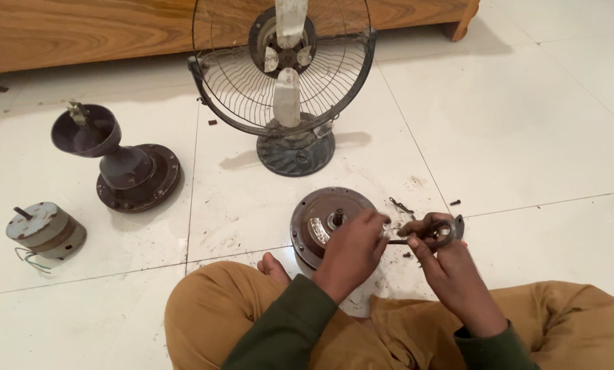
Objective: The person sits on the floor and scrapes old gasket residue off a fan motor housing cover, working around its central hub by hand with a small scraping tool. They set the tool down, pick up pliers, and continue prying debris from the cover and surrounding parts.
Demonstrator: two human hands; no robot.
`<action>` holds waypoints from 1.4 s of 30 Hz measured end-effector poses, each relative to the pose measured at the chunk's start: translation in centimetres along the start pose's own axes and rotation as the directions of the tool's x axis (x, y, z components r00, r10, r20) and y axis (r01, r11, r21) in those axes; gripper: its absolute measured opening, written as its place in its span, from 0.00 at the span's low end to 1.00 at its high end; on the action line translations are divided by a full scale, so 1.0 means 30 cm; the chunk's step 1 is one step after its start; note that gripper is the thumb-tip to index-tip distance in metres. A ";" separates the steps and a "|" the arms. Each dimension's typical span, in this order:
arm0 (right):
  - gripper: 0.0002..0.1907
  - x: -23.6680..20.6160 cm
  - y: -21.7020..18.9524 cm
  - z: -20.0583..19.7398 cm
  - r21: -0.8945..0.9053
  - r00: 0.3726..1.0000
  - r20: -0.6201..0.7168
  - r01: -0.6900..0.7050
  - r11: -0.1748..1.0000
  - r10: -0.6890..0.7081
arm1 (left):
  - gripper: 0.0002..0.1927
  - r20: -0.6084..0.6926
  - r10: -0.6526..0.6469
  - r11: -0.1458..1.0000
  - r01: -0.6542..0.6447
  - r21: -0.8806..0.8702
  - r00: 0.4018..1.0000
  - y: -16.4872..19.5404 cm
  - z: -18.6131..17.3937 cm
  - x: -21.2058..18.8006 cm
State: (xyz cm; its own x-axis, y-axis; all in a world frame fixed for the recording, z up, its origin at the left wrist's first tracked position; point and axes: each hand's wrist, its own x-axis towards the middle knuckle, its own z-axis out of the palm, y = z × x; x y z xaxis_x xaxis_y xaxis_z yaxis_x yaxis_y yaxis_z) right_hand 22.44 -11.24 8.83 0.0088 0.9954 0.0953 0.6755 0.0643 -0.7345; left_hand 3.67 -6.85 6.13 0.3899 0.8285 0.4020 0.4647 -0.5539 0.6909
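Observation:
I sit cross-legged on a white tiled floor. My right hand (451, 270) grips a small dark metal ring-shaped bracket (443, 231) just above the floor. My left hand (353, 248) pinches a small shiny metal part (387, 229) against that bracket's left end. Directly behind my left hand lies a round brown fan motor housing (318, 219) with a short shaft sticking up at its centre.
A table fan (285, 82) with wire grille stands ahead, a wooden furniture edge (81, 31) behind it. A dark motor housing with a cup-shaped top (125, 164) sits left, and a small grey motor with wires (45, 231) far left. Loose screws (455, 203) lie near my hands.

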 end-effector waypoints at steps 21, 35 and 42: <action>0.13 -0.053 -0.004 0.180 0.597 0.916 -0.390 0.175 0.783 0.093 | 0.03 0.180 0.022 0.972 -0.063 0.228 0.983 -0.208 0.179 0.003; 0.09 0.051 -0.073 0.147 0.522 0.973 -0.216 0.040 0.852 0.087 | 0.03 0.179 0.055 0.995 -0.068 0.067 0.982 -0.152 0.117 0.004; 0.13 0.086 -0.019 0.063 0.430 0.984 -0.102 -0.089 0.899 0.146 | 0.10 0.249 -0.010 0.985 0.053 -0.165 0.968 -0.109 0.041 0.028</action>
State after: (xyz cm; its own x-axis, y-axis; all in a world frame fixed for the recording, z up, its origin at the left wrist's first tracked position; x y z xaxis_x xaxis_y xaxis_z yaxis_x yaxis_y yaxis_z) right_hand 20.69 -8.58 8.22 0.1825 0.9817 0.0549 0.2893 -0.0003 -0.9572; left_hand 3.46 -4.45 3.46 0.5707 0.7876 0.2324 0.3473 -0.4879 0.8008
